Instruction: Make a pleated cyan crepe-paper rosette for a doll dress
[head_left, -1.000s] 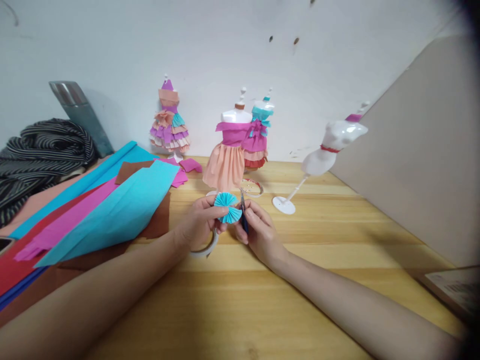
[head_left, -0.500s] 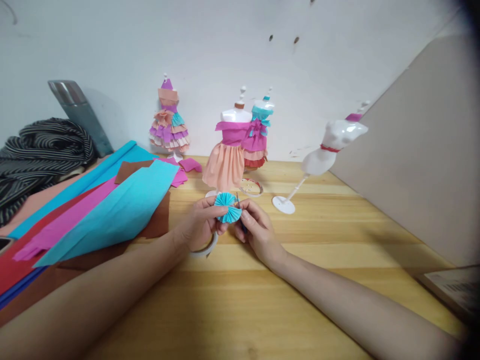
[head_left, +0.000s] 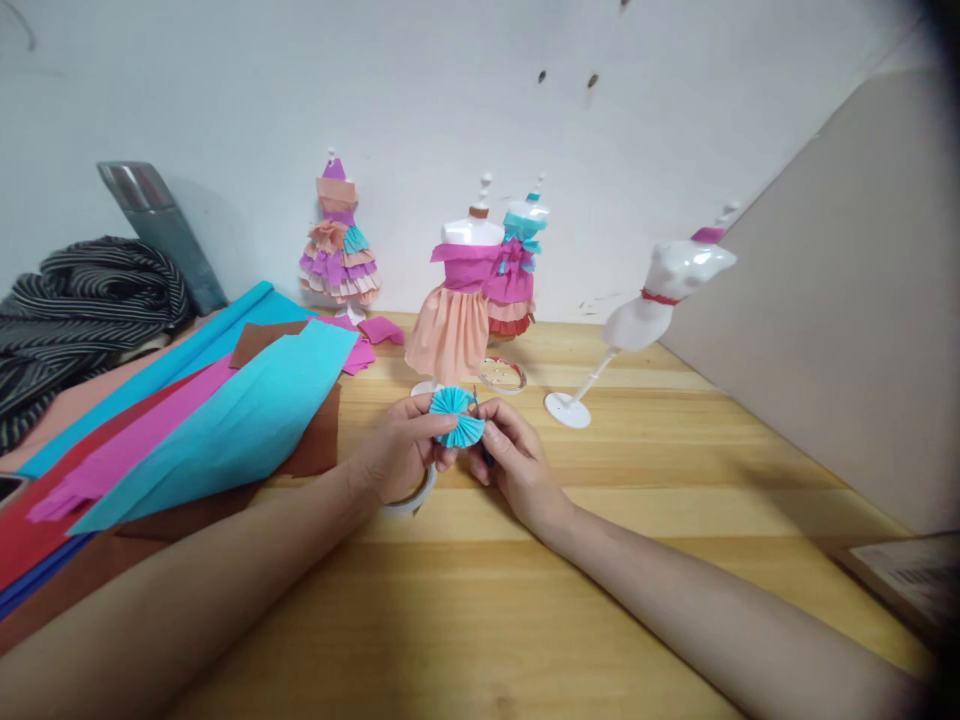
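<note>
My left hand (head_left: 409, 445) pinches a pleated turquoise paper rosette (head_left: 466, 432), thumb on top near its middle. A gap at its right side parts the upper and lower pleats. In my right hand (head_left: 517, 455), closed at the rosette's right edge, are what look like small scissors (head_left: 475, 403); a thin dark pointed tip shows above the fingers and the rest is mostly hidden. Under my left hand a roll of white tape (head_left: 424, 497) lies partly covered. Just behind the hands stands a mini dress form in a magenta and peach paper dress (head_left: 455, 310).
Coloured crepe paper sheets (head_left: 225, 440) cover the left of the wooden table (head_left: 480, 620). Two more dressed forms (head_left: 339, 235) stand near the wall. A bare white form (head_left: 641, 320) leans at right. Behind the papers are a bottle (head_left: 169, 235) and a striped cloth (head_left: 90, 310).
Both hands stay almost in place. The rosette has dipped very slightly, and the gap between its upper and lower pleats looks a little wider.
</note>
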